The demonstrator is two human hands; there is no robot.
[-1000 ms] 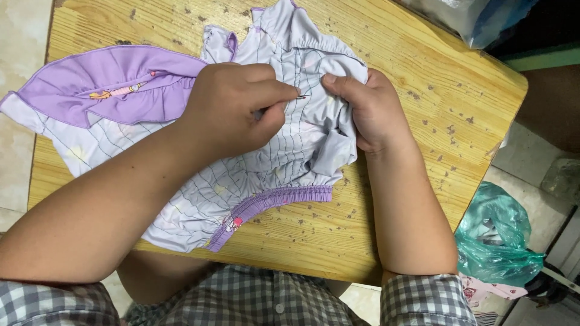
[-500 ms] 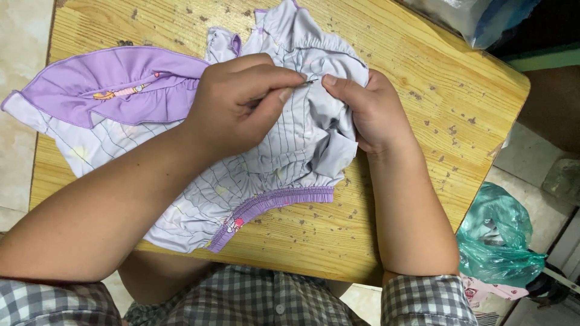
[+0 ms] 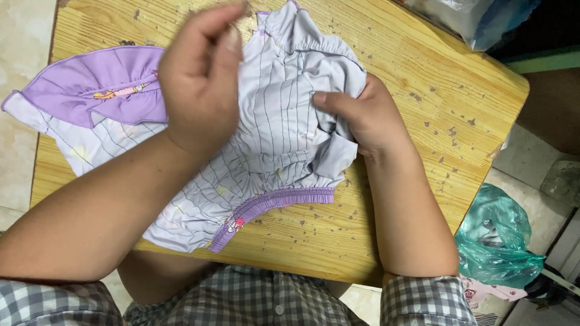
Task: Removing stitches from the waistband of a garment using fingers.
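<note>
A pale lilac striped child's garment (image 3: 272, 139) lies spread on a wooden table (image 3: 423, 60). It has a purple ruffle (image 3: 90, 84) at the left and a purple elastic band (image 3: 272, 202) at its near edge. My right hand (image 3: 368, 118) grips a bunched fold at the garment's right side, thumb pressed on the cloth. My left hand (image 3: 199, 78) is raised above the garment's middle with thumb and fingers pinched together. I cannot make out anything between those fingertips.
A green plastic bag (image 3: 495, 241) sits on the floor to the right of the table. A clear and blue plastic bag (image 3: 477, 18) rests at the table's far right corner. Pale floor tiles (image 3: 18, 36) show at the left.
My left hand has lifted off the cloth beside my right hand and moved up and away, fingers pinched. My right hand keeps its hold on the fold.
</note>
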